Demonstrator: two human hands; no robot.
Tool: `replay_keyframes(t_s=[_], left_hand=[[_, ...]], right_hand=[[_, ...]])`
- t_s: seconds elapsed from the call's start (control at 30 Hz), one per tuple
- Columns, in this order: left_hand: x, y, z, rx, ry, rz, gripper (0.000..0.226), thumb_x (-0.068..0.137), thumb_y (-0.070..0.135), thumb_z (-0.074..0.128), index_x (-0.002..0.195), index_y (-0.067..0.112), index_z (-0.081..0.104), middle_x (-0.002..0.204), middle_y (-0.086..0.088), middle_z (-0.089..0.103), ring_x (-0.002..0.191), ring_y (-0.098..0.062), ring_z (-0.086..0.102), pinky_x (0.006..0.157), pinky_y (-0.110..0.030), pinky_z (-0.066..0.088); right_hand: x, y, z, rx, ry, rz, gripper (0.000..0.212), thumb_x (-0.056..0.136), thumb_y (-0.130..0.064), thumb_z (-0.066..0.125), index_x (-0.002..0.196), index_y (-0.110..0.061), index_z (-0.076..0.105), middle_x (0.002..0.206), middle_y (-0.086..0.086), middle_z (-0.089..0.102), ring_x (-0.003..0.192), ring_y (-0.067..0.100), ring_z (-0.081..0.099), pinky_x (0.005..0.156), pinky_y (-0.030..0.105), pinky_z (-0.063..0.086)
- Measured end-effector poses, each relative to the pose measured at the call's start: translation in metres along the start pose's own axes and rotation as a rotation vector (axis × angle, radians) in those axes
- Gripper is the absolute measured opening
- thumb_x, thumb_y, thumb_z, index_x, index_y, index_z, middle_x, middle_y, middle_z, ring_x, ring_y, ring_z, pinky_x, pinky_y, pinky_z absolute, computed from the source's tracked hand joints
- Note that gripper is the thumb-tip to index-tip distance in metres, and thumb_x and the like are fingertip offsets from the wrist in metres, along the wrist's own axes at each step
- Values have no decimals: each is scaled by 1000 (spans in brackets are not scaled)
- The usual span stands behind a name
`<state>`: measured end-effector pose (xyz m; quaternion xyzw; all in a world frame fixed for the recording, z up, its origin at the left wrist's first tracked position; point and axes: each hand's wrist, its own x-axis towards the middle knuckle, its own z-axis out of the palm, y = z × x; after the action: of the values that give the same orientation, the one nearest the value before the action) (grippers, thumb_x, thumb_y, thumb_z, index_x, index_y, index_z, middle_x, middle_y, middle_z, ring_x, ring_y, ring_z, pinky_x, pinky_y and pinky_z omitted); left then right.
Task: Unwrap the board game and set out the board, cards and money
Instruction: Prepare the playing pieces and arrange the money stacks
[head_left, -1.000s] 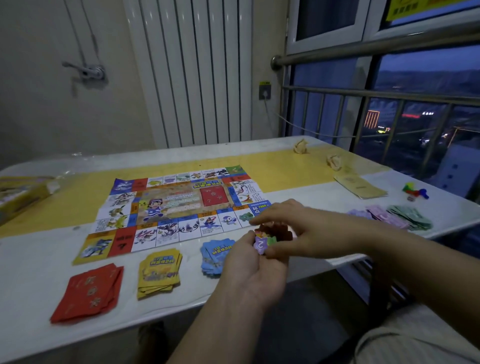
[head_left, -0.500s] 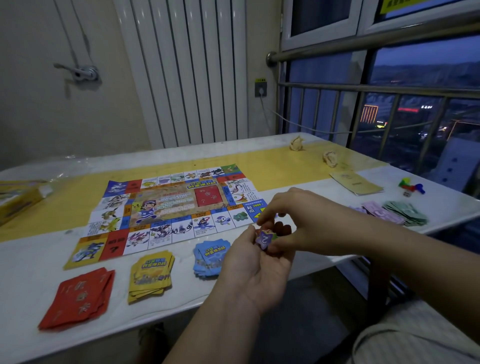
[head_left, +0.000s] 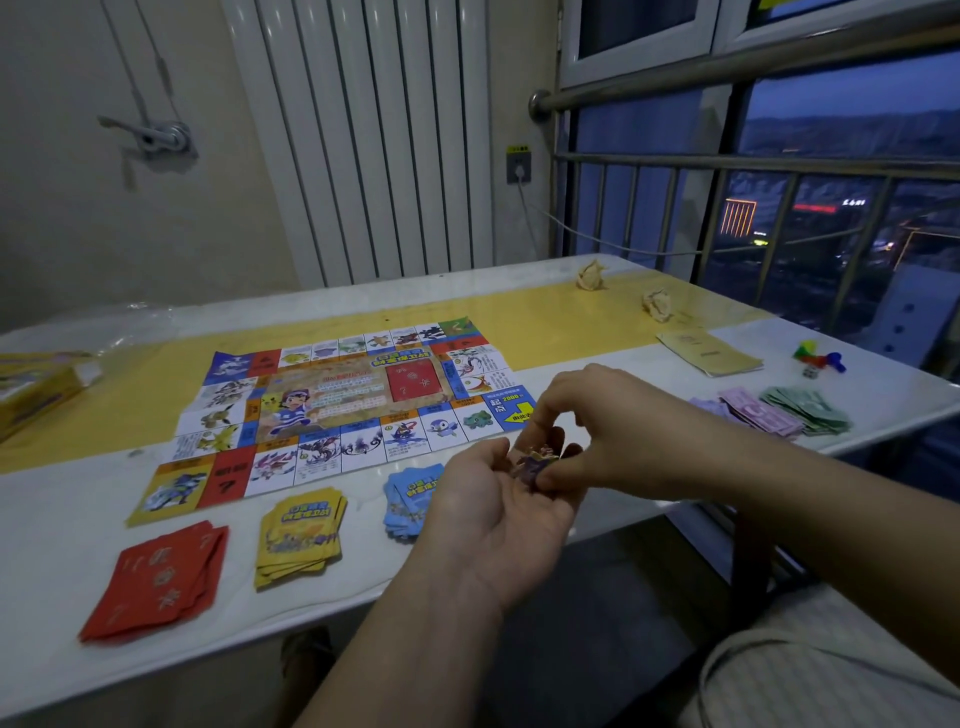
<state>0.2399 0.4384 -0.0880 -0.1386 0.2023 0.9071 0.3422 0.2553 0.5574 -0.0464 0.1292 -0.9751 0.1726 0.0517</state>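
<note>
Right now the small bundle of pieces (head_left: 537, 460), purplish and too blurred for me to call cards or tokens, sits at the fingertips of the left hand (head_left: 493, 514). That hand lies palm up and cradles it with curled fingers, while the right hand (head_left: 597, 421) arches over it and pinches its top between thumb and forefinger. Both hands hover at the near edge of the table (head_left: 62, 519), just off the board's (head_left: 332, 405) near right corner, and I read this as the bundle being picked apart or unwrapped. The board lies flat across the middle. Along the near edge, from left to right, sit the red cards (head_left: 161, 577), the yellow cards (head_left: 301, 535) and the blue cards (head_left: 408, 493), the last partly behind the left hand. The money (head_left: 779, 408) is fanned near the right edge, with the booklet (head_left: 709, 353) and coloured tokens (head_left: 818, 358) beyond it, and the yellow box (head_left: 36, 384) at the left edge. My worry is the drop. The hands work partly past the table's edge, so a piece that slips from the pinch could fall to the floor. A sharp tug could also scatter the bundle onto the loose blue stack.
</note>
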Motion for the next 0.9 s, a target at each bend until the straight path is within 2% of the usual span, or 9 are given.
replay_keyframes(t_s=[0.1, 0.17, 0.27, 0.43, 0.5, 0.63, 0.77, 0.8, 0.9], left_hand=[[-1, 3, 2, 14, -12, 13, 40, 101, 23, 31, 118, -5, 53, 93, -16, 59, 70, -21, 55, 41, -21, 47], [-2, 4, 3, 20, -37, 27, 42, 101, 24, 32, 122, -7, 51, 99, -17, 58, 73, -20, 56, 44, -21, 49], [-4, 1, 2, 46, -85, 66, 44, 100, 26, 34, 118, -8, 54, 104, -21, 64, 95, -25, 62, 66, -28, 57], [-2, -11, -1, 58, -99, 163, 37, 98, 25, 43, 113, -6, 57, 111, -21, 67, 107, -28, 63, 89, -36, 53], [2, -12, -2, 38, -80, 183, 34, 97, 19, 44, 115, -7, 56, 110, -22, 66, 106, -28, 63, 83, -34, 56], [8, -12, -5, 10, -13, 182, 33, 97, 10, 45, 123, -8, 52, 119, -23, 62, 107, -28, 62, 66, -32, 57], [10, -11, -4, 17, 10, 183, 29, 97, 7, 45, 120, -8, 53, 117, -25, 63, 105, -28, 62, 57, -29, 60], [11, -10, -3, 22, 7, 192, 27, 97, 7, 45, 117, -8, 55, 114, -24, 64, 102, -27, 63, 59, -29, 60], [11, -8, -2, 72, -8, 181, 29, 99, 13, 44, 113, -8, 56, 112, -24, 65, 105, -26, 63, 83, -33, 55]], right_hand=[[0, 1, 3, 20, 52, -28, 20, 77, -27, 75, 96, -28, 69, 99, -8, 57, 85, 3, 45, 75, 21, 42], [1, 2, 5, 38, 97, -37, 20, 76, -25, 75, 95, -27, 70, 91, -13, 53, 79, 0, 46, 68, 12, 38], [1, 4, 7, 137, 135, -13, 17, 75, -20, 77, 91, -24, 70, 77, -18, 56, 70, -7, 51, 62, 7, 39], [4, 11, 14, 456, 110, 77, 22, 71, -18, 82, 89, -16, 71, 73, -6, 67, 60, -5, 57, 56, 8, 42], [5, 11, 17, 454, 88, 90, 22, 71, -15, 82, 90, -17, 70, 73, -7, 66, 61, -4, 58, 59, 9, 44], [5, 7, 16, 221, 63, 69, 25, 72, -22, 80, 96, -21, 71, 72, -17, 59, 65, -6, 55, 58, 6, 40], [6, 7, 8, 215, -5, 56, 21, 77, -23, 77, 97, -24, 71, 71, -21, 58, 63, -11, 54, 56, 3, 38], [7, 7, 8, 214, 6, 53, 20, 78, -21, 75, 98, -23, 71, 73, -21, 58, 64, -11, 55, 57, 2, 39], [9, 10, 7, 263, 31, 42, 17, 79, -18, 75, 95, -20, 71, 80, -14, 66, 72, -3, 62, 67, 7, 46]])
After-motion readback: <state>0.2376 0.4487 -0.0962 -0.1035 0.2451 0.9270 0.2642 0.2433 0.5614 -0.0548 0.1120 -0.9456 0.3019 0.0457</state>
